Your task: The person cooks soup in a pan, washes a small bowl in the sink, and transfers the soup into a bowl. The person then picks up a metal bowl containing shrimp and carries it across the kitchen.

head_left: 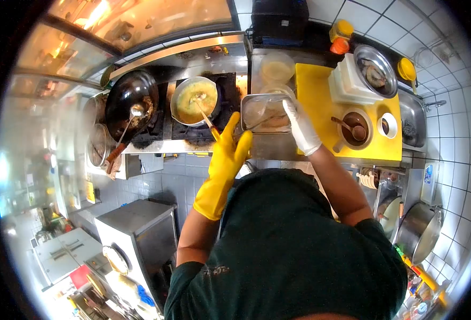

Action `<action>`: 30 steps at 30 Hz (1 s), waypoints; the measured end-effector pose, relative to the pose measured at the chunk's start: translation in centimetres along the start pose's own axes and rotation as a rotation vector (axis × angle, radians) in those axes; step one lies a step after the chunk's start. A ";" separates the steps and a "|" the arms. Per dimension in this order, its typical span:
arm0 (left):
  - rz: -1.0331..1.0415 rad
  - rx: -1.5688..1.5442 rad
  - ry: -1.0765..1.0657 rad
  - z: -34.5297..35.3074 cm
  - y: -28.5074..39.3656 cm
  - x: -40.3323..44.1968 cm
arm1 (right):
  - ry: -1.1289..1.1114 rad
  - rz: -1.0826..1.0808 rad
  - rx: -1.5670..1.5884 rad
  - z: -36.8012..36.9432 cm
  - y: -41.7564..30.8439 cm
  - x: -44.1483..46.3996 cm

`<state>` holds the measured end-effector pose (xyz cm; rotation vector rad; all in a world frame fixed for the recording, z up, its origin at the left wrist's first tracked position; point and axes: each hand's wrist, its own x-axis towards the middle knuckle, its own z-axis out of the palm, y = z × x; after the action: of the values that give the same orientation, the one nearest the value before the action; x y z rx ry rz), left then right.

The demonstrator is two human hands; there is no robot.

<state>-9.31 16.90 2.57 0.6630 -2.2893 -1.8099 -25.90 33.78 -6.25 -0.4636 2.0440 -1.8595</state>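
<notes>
Fingers of left hand (226, 158) spread apart beside tray (262, 96); right hand (302, 130) at its rim, presumably steadying it, grip unclear.

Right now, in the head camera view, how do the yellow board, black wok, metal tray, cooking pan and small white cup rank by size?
1. Yellow board
2. Black wok
3. Metal tray and cooking pan: too alike to rank
4. Small white cup

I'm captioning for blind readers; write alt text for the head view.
A white-gloved right hand is at the right edge of a rectangular metal tray, a yellow-gloved left hand near its left. To the left are a round metal pan of yellowish food and a black wok.
</notes>
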 end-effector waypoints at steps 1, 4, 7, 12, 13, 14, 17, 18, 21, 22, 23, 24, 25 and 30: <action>0.101 0.219 -0.012 -0.9 -1.2 0.3 | -0.015 0.000 0.015 -0.7 -1.2 -0.2; 0.023 -0.217 0.120 -2.5 -1.7 0.8 | -0.080 0.098 0.120 -2.5 -3.8 -0.9; -0.091 -0.271 0.106 -3.1 -2.4 3.0 | -0.177 0.209 0.295 -3.1 -5.4 -1.4; -0.303 -0.541 -0.333 -1.7 -3.6 5.3 | -0.303 0.256 0.005 -3.5 -5.2 -1.1; -0.301 -0.503 -0.369 -1.3 -3.4 5.3 | -0.333 0.248 -0.110 -3.8 -4.4 -0.8; -0.298 -0.464 -0.402 -0.9 -3.3 5.3 | -0.327 0.208 -0.138 -3.9 -3.6 -0.6; -0.307 -0.470 -0.318 0.2 -4.9 5.1 | -0.306 0.075 -0.264 -3.8 -2.3 -0.1; -0.317 -0.452 -0.304 0.2 -4.9 5.0 | -0.281 0.024 -0.337 -3.8 -2.6 0.0; -0.328 -0.447 -0.239 0.0 -4.7 4.8 | -0.219 -0.068 -0.553 -4.1 -3.6 0.2; -0.333 -0.448 -0.230 0.1 -4.9 4.9 | -0.199 -0.084 -0.629 -4.5 -4.3 0.3; -0.347 -0.451 -0.218 0.1 -5.1 5.0 | -0.202 -0.082 -0.640 -4.6 -5.0 0.3; -0.338 -0.474 -0.201 0.3 -5.2 5.1 | -0.211 -0.105 -0.645 -4.8 -5.7 0.4; -0.354 -0.493 -0.201 0.4 -5.2 5.0 | -0.220 -0.132 -0.650 -4.9 -6.3 0.5; -0.367 -0.517 -0.161 1.1 -5.2 5.2 | -0.207 -0.278 -0.631 -3.2 -8.6 0.4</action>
<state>-13.08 14.75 -3.46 0.9046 -1.7289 -2.5696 -27.63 35.66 2.54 -1.0957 2.4818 -1.1784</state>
